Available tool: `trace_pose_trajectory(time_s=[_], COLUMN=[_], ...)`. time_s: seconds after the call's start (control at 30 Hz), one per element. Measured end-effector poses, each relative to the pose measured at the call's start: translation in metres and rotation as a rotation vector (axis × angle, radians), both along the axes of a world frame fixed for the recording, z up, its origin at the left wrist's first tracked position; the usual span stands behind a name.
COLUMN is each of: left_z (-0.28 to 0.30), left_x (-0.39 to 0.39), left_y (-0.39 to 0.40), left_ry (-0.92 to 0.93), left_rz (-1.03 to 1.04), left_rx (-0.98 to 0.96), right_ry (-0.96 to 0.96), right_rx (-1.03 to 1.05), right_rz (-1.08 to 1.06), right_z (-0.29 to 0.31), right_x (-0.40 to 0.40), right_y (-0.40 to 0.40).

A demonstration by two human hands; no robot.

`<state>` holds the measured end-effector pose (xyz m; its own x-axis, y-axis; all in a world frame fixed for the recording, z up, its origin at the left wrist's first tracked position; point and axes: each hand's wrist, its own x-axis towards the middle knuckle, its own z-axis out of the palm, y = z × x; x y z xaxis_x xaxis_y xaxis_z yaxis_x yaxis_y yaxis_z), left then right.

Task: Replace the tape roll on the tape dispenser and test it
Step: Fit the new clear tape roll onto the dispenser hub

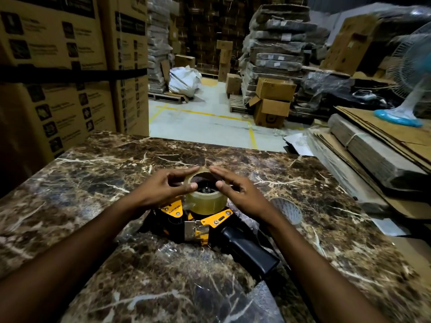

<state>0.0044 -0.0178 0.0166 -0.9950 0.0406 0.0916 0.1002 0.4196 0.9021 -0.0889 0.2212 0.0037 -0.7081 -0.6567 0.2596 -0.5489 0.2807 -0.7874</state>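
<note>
Both hands, left [163, 190] and right [238, 192], pinch roll [206, 199] mid-frame, seating it on dispenser [210, 226]; next: press fully onto hub.

Cardboard boxes [58, 66], fan [410, 73], marble table [93, 171]

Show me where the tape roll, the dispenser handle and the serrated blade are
tape roll [206, 201], head view, on its clear outer side wall
dispenser handle [249, 249], head view, mid black grip
serrated blade [202, 230], head view, on the metal toothed edge
</note>
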Motion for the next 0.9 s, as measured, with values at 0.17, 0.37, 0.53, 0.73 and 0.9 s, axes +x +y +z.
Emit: trace_pose_trajectory(time_s=[0.17, 0.37, 0.53, 0.73, 0.9], left_z=[-0.006, -0.005, -0.004, 0.007, -0.004], left_x=[0.001, -0.013, -0.016, -0.004, 0.022], left_y=[0.001, 0.000, 0.001, 0.012, 0.023], left_ry=[-0.035, -0.127, -0.171, -0.185, -0.028], left_rz=[0.004, 0.009, 0.001, 0.037, 0.205], left_rx=[-0.033, -0.017, 0.019, 0.019, 0.101], right_ry=[-0.009, -0.066, -0.090, -0.088, -0.133], right_rx=[0.033, 0.097, 0.102, 0.077, -0.010], right_rz=[0.020, 0.028, 0.061, 0.012, -0.075], right_z=[-0.010, -0.005, -0.004, 0.001, -0.004], right_x=[0.003, -0.002, -0.006, 0.010, 0.026], right_y=[0.002, 0.008, 0.009, 0.006, 0.006])
